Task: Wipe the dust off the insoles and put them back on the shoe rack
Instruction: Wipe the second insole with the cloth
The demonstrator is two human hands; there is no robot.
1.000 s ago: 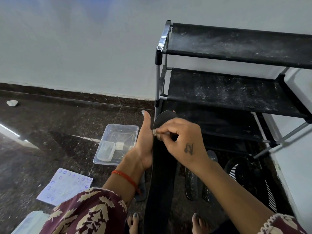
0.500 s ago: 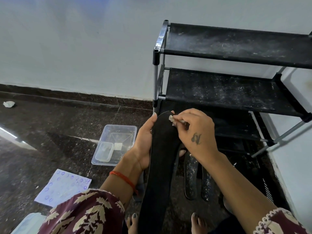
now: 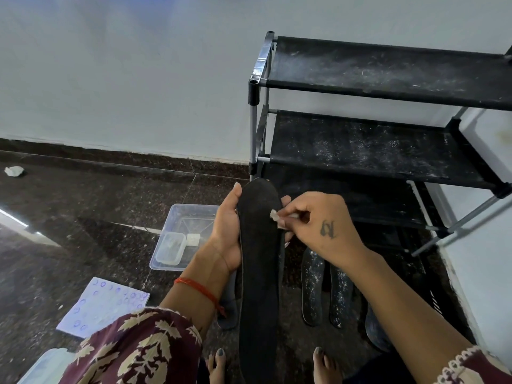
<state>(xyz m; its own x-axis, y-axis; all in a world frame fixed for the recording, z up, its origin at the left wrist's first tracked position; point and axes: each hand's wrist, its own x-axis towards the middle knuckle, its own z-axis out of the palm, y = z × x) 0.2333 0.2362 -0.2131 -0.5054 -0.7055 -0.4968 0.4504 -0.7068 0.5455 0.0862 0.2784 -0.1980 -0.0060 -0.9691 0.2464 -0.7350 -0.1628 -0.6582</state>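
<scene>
Dark speckled stone floor [image 3: 83, 217] stretches open leftward. Left hand [image 3: 228, 231] grips one long black insole [image 3: 259, 273]; right hand [image 3: 318, 225] pinches a white wipe scrap [image 3: 274, 216] at its right edge. Two dusty black insoles [image 3: 327, 289] lie below the black three-shelf rack [image 3: 374, 145].

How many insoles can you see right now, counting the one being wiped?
3 for certain: the black insole held in the left hand, and two dusty insoles lying side by side on the floor below the shoe rack. Dark shapes nearby may be more.

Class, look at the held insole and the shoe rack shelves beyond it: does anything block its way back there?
Nothing visible does. The insole is raised before the shoe rack, whose dusty shelves are bare.
</scene>
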